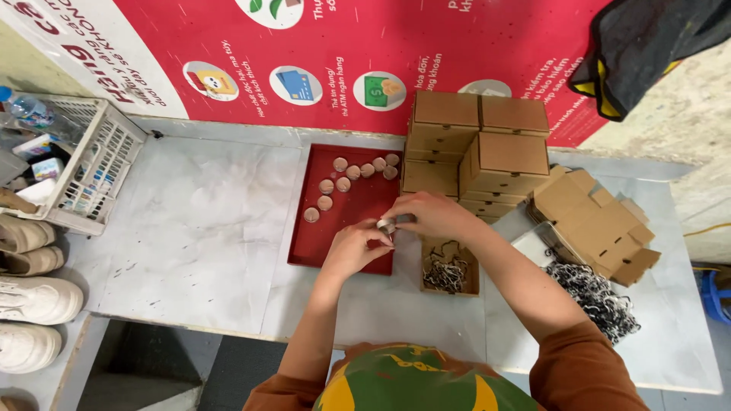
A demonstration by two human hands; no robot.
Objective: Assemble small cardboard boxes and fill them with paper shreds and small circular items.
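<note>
From the head camera, looking straight down, both hands meet over the lower right corner of a red tray point(320, 245) lying on the pale marble desk point(205, 228). The left hand point(356, 247) and the right hand point(432, 215) have their fingers pinched together on one small round piece point(387, 225), held just above the tray's edge; it is too small to say more about it. On the tray lies a curved row of small tan discs point(352, 173), well apart from the hands. Just right of the tray, beneath the right wrist, sits an open cardboard box point(449, 268) with dark shredded filler. Behind the hands stands a stack of closed cardboard boxes point(476, 148). Further right lie flat unfolded cartons point(598, 224) and a loose heap of shredded filler point(598, 297). A white plastic basket point(99, 164) stands at the desk's left end.
</note>
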